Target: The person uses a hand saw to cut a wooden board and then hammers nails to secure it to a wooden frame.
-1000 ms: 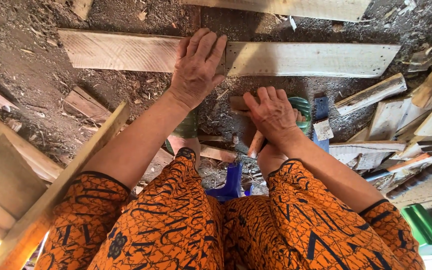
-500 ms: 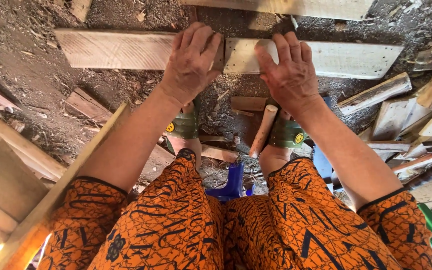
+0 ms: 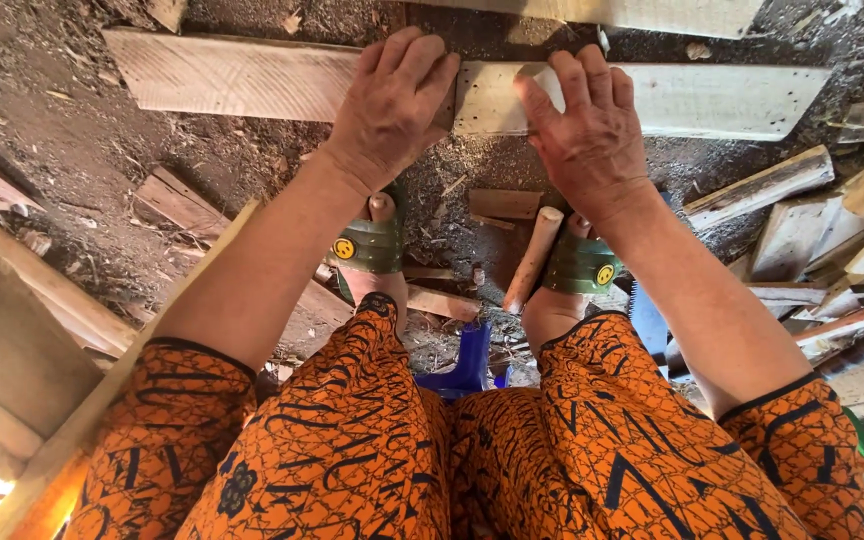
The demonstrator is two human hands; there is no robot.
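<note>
— What carries everything here?

— A dirt floor (image 3: pixel 82 130) strewn with sawdust and wood chips.

— What lies on it?

— Two pale planks end to end at twelve o'clock, the left plank (image 3: pixel 222 75) and the right plank (image 3: pixel 692 100). Offcuts (image 3: pixel 802 220) pile up at three o'clock, a small block (image 3: pixel 504 203) sits near centre, and a scrap board (image 3: pixel 177 205) lies at nine.

No packages, signs or screens — only round yellow sandal badges (image 3: pixel 343 248).

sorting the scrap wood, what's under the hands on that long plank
Both the left hand and the right hand lie flat on the plank, beside a dark gap. The wood beneath the palms is hidden.
</note>
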